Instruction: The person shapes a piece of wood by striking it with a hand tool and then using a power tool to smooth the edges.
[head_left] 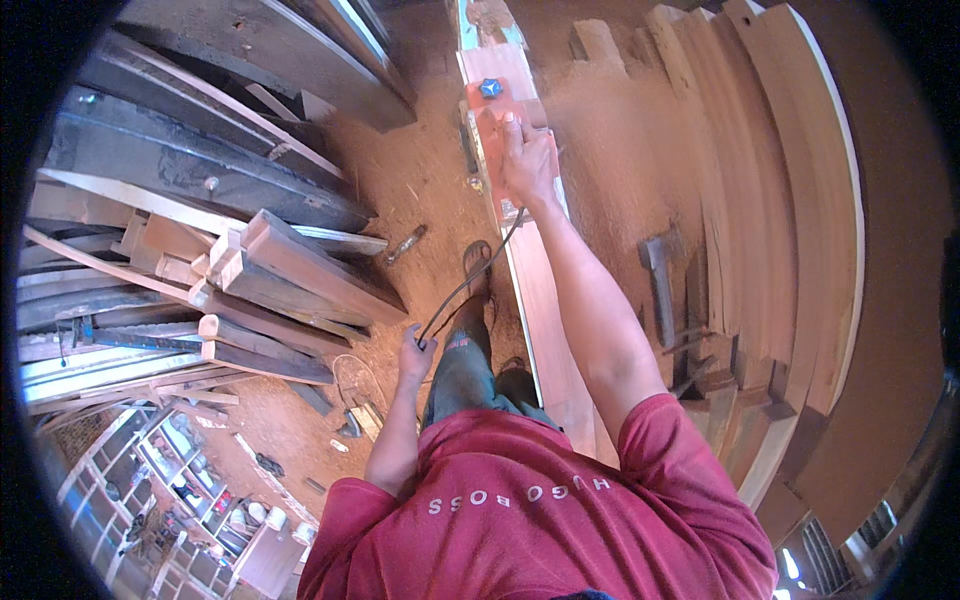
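Head view: at upper centre of the frame, my right fingers (513,140) wrap the orange power tool (489,132) on a wooden beam (543,310), partly hiding it; left of centre, my left fingers (413,341) pinch a dark cord (470,281), tips indistinct.

Orange-red planer (489,132) with blue-and-white knob (490,88), black cord (468,282), pinkish-brown plank (545,310)

Soft light, fisheye bending, black corners

Here's the orange planer (487,128), blue knob (490,88) forward, sitting on the pinkish board (548,310)'s far stretch, dark cord (470,282) curving back leftward!
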